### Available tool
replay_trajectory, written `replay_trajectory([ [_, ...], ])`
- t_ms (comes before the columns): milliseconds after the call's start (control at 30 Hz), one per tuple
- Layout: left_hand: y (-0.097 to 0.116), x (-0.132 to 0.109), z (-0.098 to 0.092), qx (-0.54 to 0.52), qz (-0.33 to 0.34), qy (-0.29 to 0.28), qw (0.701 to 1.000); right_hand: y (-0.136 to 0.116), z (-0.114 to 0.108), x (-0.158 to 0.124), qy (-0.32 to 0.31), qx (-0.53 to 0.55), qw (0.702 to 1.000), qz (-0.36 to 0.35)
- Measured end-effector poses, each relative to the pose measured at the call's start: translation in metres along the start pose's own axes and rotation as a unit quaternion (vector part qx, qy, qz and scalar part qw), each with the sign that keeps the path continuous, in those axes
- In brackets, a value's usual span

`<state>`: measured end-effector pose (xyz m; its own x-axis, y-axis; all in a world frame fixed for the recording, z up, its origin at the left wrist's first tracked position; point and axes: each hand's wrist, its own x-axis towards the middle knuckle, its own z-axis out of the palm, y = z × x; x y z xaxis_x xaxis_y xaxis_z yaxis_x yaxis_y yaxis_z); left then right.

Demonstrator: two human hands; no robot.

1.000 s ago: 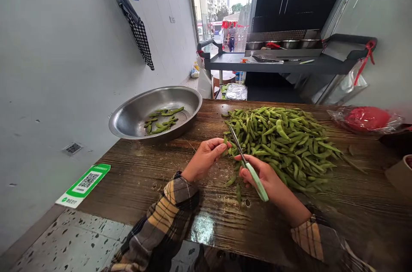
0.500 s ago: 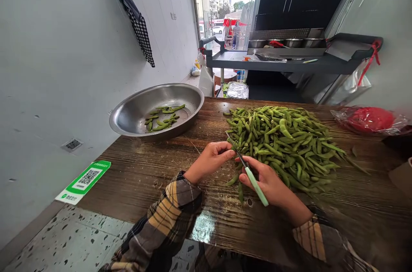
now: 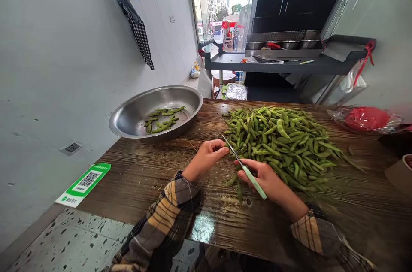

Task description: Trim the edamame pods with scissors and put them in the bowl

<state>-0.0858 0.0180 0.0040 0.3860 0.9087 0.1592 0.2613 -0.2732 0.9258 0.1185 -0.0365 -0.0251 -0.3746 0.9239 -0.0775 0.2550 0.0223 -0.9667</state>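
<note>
My left hand [image 3: 207, 158] is closed in a pinch at the near left edge of a heap of edamame pods [image 3: 280, 143]. A bit of green pod [image 3: 227, 145] shows at its fingertips, mostly hidden by the fingers. In my right hand [image 3: 265, 179] are scissors [image 3: 252, 181] with pale green handles, their thin metal blades pointing up and left, close to the left fingertips. Whether the blades touch the pod I cannot tell. To the left, a wide steel basin [image 3: 128, 124] holds several pods [image 3: 162, 124] on its bottom.
The dark wooden table [image 3: 141, 186] bears a green-and-white QR code card [image 3: 85, 184] at its left edge. A red bundle in clear plastic [image 3: 367, 118] lies at the right. Behind stands a grey cart [image 3: 280, 66] with metal containers on it.
The scissor blades look a little more apart than before. The whole view has shifted slightly; both hands keep nearly the same place beside the heap.
</note>
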Motion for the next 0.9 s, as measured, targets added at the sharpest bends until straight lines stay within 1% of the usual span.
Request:
replay_trajectory([
  [67, -0.002, 0.001, 0.0, -0.006, 0.01, 0.057, 0.998, 0.002, 0.0, 0.001, -0.004, 0.048, 0.998, 0.027],
  [100, -0.003, 0.001, 0.001, -0.025, 0.006, 0.085, 0.996, 0.002, 0.0, 0.002, -0.001, 0.07, 0.997, 0.037],
  [167, -0.005, 0.002, 0.003, -0.105, -0.021, 0.125, 0.986, 0.001, 0.0, 0.002, 0.013, 0.101, 0.994, 0.043],
  [233, -0.004, 0.002, 0.005, -0.21, -0.049, 0.137, 0.967, 0.0, 0.0, 0.003, 0.024, 0.109, 0.993, 0.035],
  [333, -0.002, 0.002, 0.007, -0.33, -0.075, 0.132, 0.932, 0.0, 0.0, 0.002, 0.021, 0.097, 0.995, 0.016],
  [400, 0.0, 0.001, 0.007, -0.374, -0.088, 0.132, 0.914, 0.001, 0.001, 0.002, 0.015, 0.082, 0.997, 0.005],
  [500, 0.002, 0.0, 0.008, -0.411, -0.096, 0.13, 0.897, 0.001, 0.001, 0.001, 0.014, 0.055, 0.998, -0.012],
  [700, 0.003, -0.002, 0.021, -0.442, -0.096, 0.105, 0.886, -0.003, 0.003, 0.0, 0.031, -0.008, 0.999, -0.031],
  [900, 0.006, -0.005, 0.033, -0.423, -0.099, 0.068, 0.898, -0.01, 0.005, -0.001, 0.058, -0.023, 0.997, -0.034],
])
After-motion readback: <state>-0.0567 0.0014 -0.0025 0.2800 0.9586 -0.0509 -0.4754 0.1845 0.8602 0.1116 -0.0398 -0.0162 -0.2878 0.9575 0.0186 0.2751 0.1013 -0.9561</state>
